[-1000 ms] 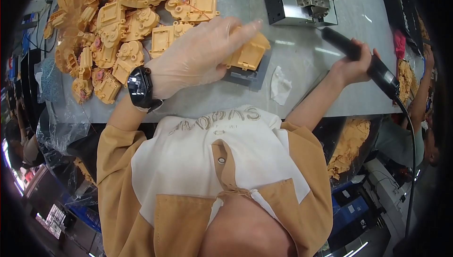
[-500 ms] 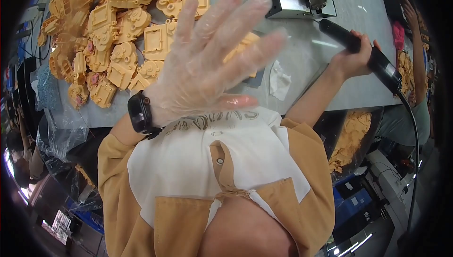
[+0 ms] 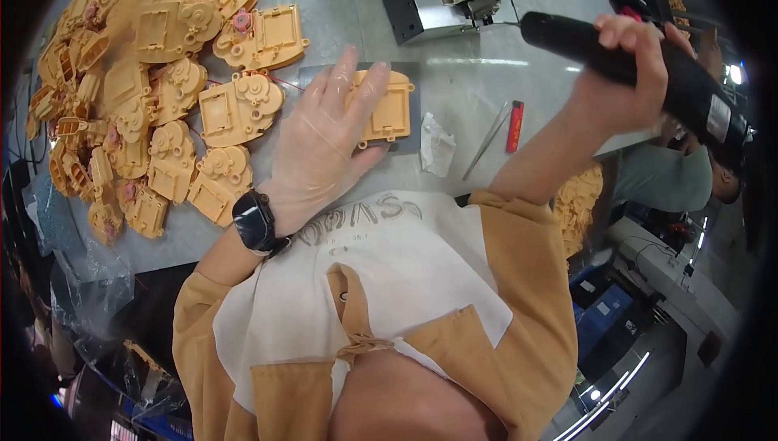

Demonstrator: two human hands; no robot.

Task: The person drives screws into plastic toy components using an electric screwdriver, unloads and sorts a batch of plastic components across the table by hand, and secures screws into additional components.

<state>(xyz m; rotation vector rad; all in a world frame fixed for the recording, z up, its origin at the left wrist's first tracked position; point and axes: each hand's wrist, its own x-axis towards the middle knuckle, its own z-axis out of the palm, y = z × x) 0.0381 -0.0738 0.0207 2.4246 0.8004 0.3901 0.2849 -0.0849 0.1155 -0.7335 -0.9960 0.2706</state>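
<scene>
Yellow plastic housing [image 3: 391, 113], just one, sits on a grey plate [image 3: 416, 101], left hand [image 3: 320, 129] over its left edge, can't tell if gripping. Looks mid-job; no idea what's done in the uncountable left pile [image 3: 237, 109]. Right hand [image 3: 636, 72] is wrapped around one black driver [image 3: 567, 40], tip by one far machine [image 3: 433, 16].

L hand [image 3: 320, 137]: thin, clear plastic glove [image 3: 306, 164], wrinkly & semi-transp. L wrist: blk smartwatch [image 3: 254, 221], rounded-rect. face, dk. strap [image 3: 281, 245]. Shirt is tan & white: tan slvs. [image 3: 528, 251], wide white chest panel [image 3: 421, 271] w/ big dk. lettering [image 3: 361, 216], upside-down in this view, plus tiny print, illegible. Tan placket [image 3: 350, 315] w/ 1 round btn. [image 3: 344, 297]; tan collar flaps [image 3: 292, 396], white inner edging [image 3: 340, 376], fabric bunched btwn.
</scene>
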